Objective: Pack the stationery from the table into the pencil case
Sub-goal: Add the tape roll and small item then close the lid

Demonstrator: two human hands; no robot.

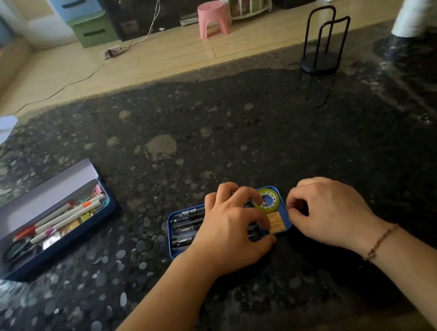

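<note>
both hands [232, 226] [330, 212] over a blue tray [171, 230] of pens [189, 221], tape [270, 200]

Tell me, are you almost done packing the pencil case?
Nearly. Pens, tape and erasers already lie in the blue tray. The left hand fiddles over it; the right hand rests beside it. No loose stationery shows on the table.

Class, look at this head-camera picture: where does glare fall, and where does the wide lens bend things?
Head view: glare washes the table at left, near the open case; the table's far edge bows; the background is soft; the hands shade the small tin.
</note>
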